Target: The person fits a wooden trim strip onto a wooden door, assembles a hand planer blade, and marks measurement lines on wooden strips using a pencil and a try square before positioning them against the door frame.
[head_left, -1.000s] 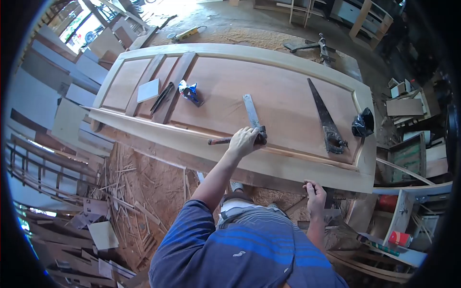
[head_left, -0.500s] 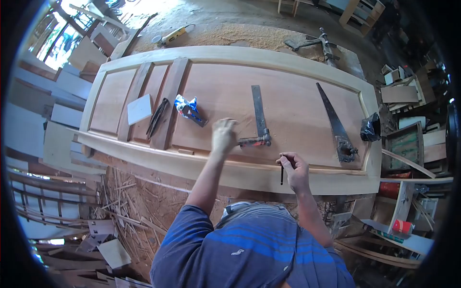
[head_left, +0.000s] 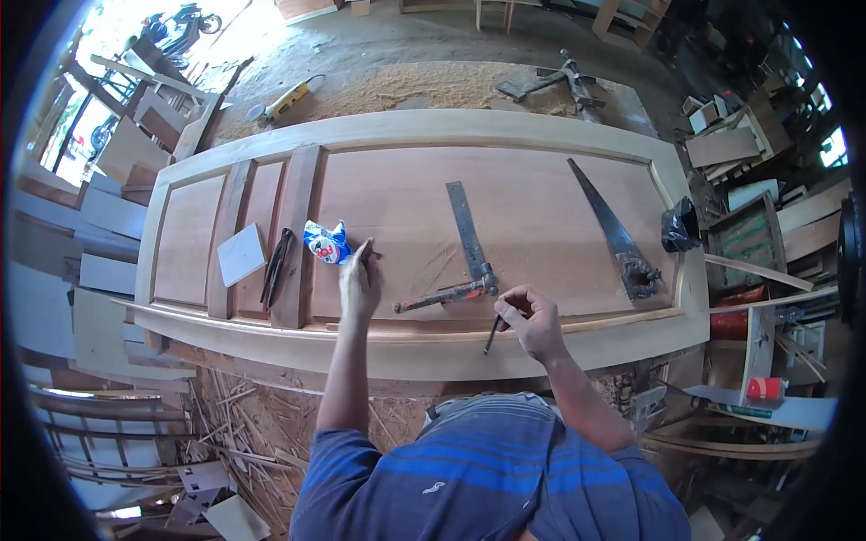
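Left hand [head_left: 359, 287] shifted from beside the red-handled tool [head_left: 446, 296] to the blue-and-white packet [head_left: 325, 243], fingers half-curled, hold unclear; right hand [head_left: 530, 320] pinches thin dark stick [head_left: 490, 339] over wooden panel's [head_left: 415, 357] near edge.

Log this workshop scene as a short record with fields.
Surface: panelled wooden piece
Left hand: at blue-and-white packet, grip unclear
Right hand: holds thin dark stick
Centre: hammer at near end of flat metal bar
Left end: white square, long dark tool
Right end: handsaw, black plastic bag
Beyond: yellow power tool, sawdust
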The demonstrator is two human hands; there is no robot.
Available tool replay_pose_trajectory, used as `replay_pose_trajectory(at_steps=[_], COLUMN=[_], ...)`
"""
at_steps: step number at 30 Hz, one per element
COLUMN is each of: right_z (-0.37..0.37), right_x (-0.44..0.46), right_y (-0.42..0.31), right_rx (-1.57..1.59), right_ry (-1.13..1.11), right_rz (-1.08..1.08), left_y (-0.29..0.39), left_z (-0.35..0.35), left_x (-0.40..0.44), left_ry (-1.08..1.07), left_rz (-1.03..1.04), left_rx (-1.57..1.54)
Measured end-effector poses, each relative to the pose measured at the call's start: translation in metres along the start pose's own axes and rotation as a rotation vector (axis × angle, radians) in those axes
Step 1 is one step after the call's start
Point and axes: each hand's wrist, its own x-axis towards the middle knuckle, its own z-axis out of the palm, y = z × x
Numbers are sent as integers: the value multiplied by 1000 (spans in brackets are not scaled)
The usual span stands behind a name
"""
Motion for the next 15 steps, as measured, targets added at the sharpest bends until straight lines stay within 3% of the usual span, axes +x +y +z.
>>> replay_pose_trajectory(at_steps=[2, 7, 11, 14, 15], right_z=[3, -9, -34, -52, -57], right_x=[-2, -11, -28, -34, -36], right_y=[-20, -47, -58, -53, -50], right_rx=[70, 153, 233, 327, 335], right_ry=[-15, -100, -121, -167, -188], right_rz=[-42, -124, -183, -201, -196], left_y=[80, 197, 251, 285, 291], left_z=[12, 32, 39, 48, 52], left_x=[-21, -69, -98, -117, -120], left_ry=[-111, -391, -492, -474, -462], left_rz=[-364, -418, -493, -318, -352], left_rx=[-678, -1303, -1307, -1096, -1060])
